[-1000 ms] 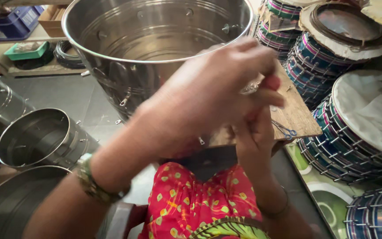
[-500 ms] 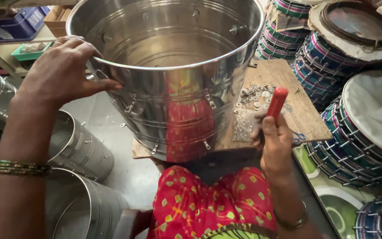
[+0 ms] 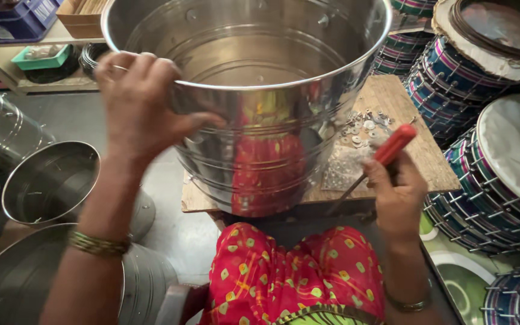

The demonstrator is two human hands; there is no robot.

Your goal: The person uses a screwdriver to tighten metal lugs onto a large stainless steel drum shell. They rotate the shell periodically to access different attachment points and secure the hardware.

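Observation:
A large shiny steel drum shell (image 3: 272, 90) stands open side up on a small wooden board (image 3: 392, 102) in front of my knees. My left hand (image 3: 142, 105) grips its near left rim, thumb on the outside wall. My right hand (image 3: 395, 192) is closed around a screwdriver with a red handle (image 3: 395, 144), its metal shaft pointing down-left toward the board's front edge. A small heap of metal washers and screws (image 3: 359, 126) lies on the board just beyond that hand.
More steel shells (image 3: 49, 180) stand on the floor to the left. Finished drums with coloured bands and white skins (image 3: 501, 156) are stacked on the right. A low shelf with a green tray (image 3: 37, 57) runs along the back left.
My left hand left the right hand, reached over to the drum's left rim and slid along it toward the middle. The right hand with the screwdriver stayed beside the drum.

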